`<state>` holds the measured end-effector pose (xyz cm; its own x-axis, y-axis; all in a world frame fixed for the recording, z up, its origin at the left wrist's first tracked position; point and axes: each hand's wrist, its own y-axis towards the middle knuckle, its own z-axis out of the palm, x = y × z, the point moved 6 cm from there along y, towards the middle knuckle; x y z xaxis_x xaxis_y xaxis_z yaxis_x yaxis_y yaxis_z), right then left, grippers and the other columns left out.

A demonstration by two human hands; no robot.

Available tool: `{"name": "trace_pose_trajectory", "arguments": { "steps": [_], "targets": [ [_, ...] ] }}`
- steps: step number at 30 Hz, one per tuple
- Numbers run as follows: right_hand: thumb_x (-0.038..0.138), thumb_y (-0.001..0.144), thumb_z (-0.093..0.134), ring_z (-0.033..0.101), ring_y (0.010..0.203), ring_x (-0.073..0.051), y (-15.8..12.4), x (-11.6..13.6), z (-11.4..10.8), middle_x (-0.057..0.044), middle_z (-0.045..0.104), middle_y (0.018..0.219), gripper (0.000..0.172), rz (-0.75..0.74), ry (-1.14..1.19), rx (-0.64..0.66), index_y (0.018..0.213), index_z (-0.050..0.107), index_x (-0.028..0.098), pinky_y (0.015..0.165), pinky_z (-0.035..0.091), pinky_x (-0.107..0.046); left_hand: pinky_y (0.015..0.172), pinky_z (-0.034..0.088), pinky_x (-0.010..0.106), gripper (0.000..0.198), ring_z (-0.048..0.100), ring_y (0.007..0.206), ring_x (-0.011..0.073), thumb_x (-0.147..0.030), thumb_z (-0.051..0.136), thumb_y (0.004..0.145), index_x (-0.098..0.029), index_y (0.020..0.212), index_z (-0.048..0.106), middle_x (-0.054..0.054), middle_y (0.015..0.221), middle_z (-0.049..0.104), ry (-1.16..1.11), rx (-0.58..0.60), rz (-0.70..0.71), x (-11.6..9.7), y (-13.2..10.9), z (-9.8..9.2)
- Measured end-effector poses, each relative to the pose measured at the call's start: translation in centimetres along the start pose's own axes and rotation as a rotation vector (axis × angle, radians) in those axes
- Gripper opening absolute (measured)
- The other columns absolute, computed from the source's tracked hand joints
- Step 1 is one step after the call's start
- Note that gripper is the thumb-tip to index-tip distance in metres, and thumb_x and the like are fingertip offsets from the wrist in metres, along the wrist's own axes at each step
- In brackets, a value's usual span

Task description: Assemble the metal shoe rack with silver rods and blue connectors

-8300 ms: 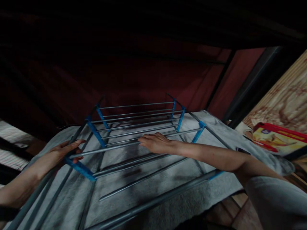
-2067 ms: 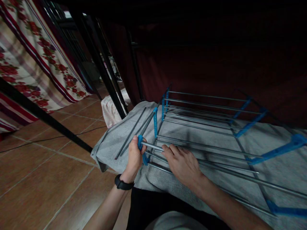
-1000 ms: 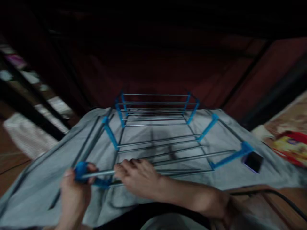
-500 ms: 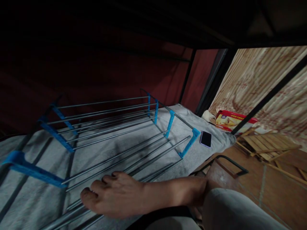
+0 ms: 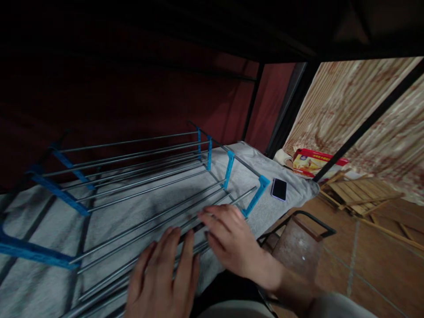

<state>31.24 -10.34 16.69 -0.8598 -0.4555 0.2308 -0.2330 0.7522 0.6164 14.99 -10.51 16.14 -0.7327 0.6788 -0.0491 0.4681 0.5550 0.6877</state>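
Observation:
A rack of grey metal rods (image 5: 139, 176) joined by blue plastic side pieces (image 5: 255, 196) lies on a grey cloth (image 5: 255, 159). My left hand (image 5: 164, 274) rests flat on the nearest rods at the bottom of the view, fingers stretched out and together, holding nothing. Just to its right, my right hand (image 5: 228, 240) has fingers and thumb curled around a dark rod (image 5: 195, 228) near the loose rod ends, close to the nearest blue side piece.
A phone (image 5: 278, 189) lies on the cloth's right corner. Beyond it are a red box (image 5: 313, 161) and wooden slats (image 5: 361, 192) on the tiled floor. A dark metal frame (image 5: 298, 221) stands by my right arm. Black bed-frame posts (image 5: 285, 115) rise behind.
My left hand has come into view and lies on the near rods. My right hand has shifted right along the rods and curled onto one. The view has barely turned.

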Motion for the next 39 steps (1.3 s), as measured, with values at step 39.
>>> {"name": "trace_pose_trajectory", "arguments": {
  "steps": [39],
  "targets": [
    [0.045,0.087,0.059,0.065,0.106,-0.027,-8.2,-19.8,-1.1,-0.008,0.072,0.107,0.04,0.739,0.437,-0.434,0.119,0.065,0.022,0.096,0.051,-0.046,0.07,0.049,0.029,0.042,0.067,0.086,0.0196,-0.006,0.037,0.093,-0.017,0.13,0.053,0.011,0.104,0.068,-0.127,0.507,0.095,-10.1,10.8,13.6]
  ]
}}
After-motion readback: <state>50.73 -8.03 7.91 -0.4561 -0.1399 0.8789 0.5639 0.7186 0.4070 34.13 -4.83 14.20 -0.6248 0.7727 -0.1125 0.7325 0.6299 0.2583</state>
